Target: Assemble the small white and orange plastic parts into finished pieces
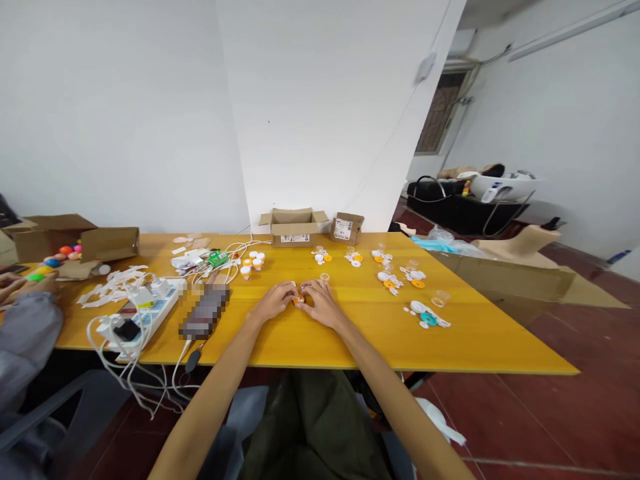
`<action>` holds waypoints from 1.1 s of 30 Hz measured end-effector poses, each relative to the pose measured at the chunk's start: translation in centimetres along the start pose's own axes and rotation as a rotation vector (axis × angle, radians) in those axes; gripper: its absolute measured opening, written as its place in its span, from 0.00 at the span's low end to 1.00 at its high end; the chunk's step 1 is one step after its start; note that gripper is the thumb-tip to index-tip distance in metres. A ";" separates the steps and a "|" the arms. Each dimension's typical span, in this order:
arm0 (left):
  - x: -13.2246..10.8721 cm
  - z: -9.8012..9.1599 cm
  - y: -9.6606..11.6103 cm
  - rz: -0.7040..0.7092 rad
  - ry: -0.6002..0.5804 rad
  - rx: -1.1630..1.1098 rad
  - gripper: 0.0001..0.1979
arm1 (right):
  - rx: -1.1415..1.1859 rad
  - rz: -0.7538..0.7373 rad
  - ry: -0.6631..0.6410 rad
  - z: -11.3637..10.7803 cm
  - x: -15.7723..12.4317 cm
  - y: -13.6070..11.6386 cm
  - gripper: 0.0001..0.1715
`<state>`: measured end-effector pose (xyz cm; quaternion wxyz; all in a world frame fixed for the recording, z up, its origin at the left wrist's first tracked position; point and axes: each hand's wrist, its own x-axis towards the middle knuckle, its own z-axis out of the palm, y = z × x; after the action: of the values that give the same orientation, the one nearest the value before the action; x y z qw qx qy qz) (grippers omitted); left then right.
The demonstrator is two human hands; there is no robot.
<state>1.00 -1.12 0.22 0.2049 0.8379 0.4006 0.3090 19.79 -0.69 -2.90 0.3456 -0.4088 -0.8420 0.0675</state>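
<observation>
L hand (275,301) & R hand (323,303) meet fingertip to fingertip on the yellow wooden tabletop (350,333), straight in front of the open brown cardboard box (294,227). Both sets of fingers are curled in, pinched on a small orange round plastic part (299,301) btw them. Loose white & orange plastic caps (390,280) lie front-right of the box. A white power strip (150,310) w/ cables lies front-left of it.

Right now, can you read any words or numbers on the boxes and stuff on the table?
None can be read.
White label on the open cardboard box: too small and blurred.
Label on the small cardboard box: blurred.
Green packet: print too small.
Power strip: markings too small.
On the small orange part between left hand and right hand: no print visible.
</observation>
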 end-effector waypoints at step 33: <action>0.0 -0.4 0.6 0.026 0.040 0.040 0.08 | 0.001 0.002 -0.010 -0.1 0.1 -0.1 0.05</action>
<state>1.07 -1.43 0.88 0.1762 0.8407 0.3995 0.3202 19.71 -0.72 -2.74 0.3416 -0.4091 -0.8432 0.0703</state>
